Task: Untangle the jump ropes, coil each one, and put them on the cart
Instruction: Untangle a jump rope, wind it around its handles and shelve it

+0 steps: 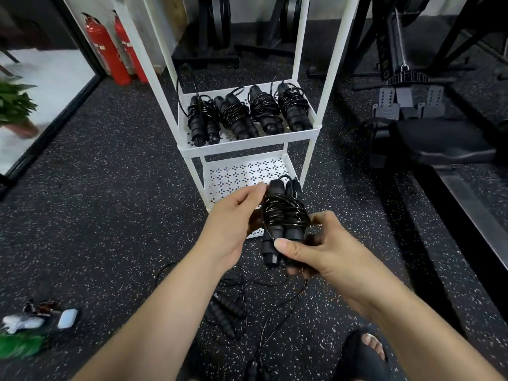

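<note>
one coiled jump rope [286,213] is being held near the cart [247,145], left grip [233,224] pinching its top and right grip [324,251] clasping its handles [292,237], where any slackening could be letting it spring loose.

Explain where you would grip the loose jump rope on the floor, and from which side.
Probably its two ribbed handles, from above, closing across both: they lie side by side, thick and rigid, while the thin cord sprawls flat in tangled loops.

Your left hand [233,220] and right hand [321,250] are bare, with bare forearms [165,320]; a black open-toed sandal [357,362] covers one foot [371,344].
</note>
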`<control>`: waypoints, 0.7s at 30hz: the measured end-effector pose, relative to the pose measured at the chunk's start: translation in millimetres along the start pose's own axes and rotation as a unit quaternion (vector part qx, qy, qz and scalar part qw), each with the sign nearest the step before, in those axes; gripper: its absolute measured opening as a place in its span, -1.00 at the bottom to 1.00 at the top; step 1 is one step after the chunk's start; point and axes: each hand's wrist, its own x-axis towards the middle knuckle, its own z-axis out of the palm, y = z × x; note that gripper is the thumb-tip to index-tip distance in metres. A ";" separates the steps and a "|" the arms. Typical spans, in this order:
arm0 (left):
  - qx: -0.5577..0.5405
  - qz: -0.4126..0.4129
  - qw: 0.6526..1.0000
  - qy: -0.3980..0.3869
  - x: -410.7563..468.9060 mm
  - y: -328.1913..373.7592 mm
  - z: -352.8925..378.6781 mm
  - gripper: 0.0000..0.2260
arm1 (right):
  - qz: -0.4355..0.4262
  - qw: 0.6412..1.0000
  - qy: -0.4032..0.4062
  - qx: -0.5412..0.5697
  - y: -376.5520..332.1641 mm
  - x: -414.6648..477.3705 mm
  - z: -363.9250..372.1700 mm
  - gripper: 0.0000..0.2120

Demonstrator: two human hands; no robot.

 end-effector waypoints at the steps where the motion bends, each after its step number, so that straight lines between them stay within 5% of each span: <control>1: 0.001 -0.006 1.000 0.002 -1.3 -0.7 1.9 -0.74 | -0.013 1.000 0.009 -0.021 0.4 -0.4 0.5 -0.29; 6: -0.010 -0.004 0.999 0.052 -8.7 -5.2 15.5 -0.79 | -0.039 0.996 0.003 -0.077 6.5 3.7 -2.2 -0.12; 10: 0.000 -0.023 0.998 0.064 -11.2 -5.8 17.8 -0.74 | -0.008 0.998 -0.002 0.067 12.1 12.6 3.1 -0.43; 21: 0.033 -0.122 0.990 0.067 41.0 -6.4 -22.6 -0.78 | -0.003 0.997 0.064 -0.033 31.7 97.9 23.3 -0.62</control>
